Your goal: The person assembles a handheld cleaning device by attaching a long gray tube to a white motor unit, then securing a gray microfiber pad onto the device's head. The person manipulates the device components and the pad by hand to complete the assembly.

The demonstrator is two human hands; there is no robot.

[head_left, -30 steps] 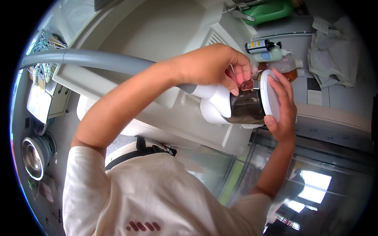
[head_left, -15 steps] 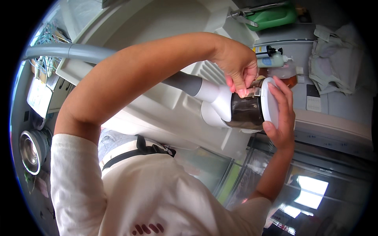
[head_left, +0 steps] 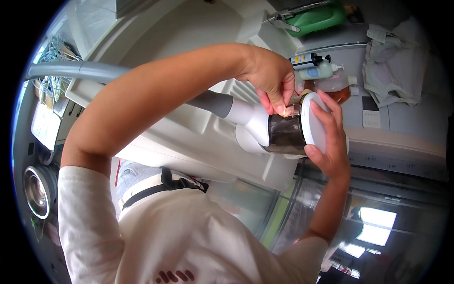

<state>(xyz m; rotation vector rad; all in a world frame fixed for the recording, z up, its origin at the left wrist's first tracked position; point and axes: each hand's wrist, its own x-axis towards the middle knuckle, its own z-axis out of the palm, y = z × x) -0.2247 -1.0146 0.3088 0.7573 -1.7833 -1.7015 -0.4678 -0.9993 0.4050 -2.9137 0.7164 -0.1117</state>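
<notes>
A dark canister (head_left: 285,136) is held.
The latch (head_left: 296,110) is pinched by the left hand (head_left: 274,78); the white lid (head_left: 312,124) is gripped by the right hand (head_left: 336,146), fingers spread.

Pale, soft light here, spread evenly over the basin (head_left: 189,31) and the shirt (head_left: 189,227), folds only gently shaded. And what glare! A white rectangle (head_left: 377,226) burns out against the dark glass (head_left: 402,222) at lower right, gloom all around it. Far left, the steel bowl (head_left: 38,191) glints; the smoky canister (head_left: 286,132) carries a dull sheen, reasonably crisp. Out at the rim, straight lines bow, a blue fringe shows left, corners drop to black.
</notes>
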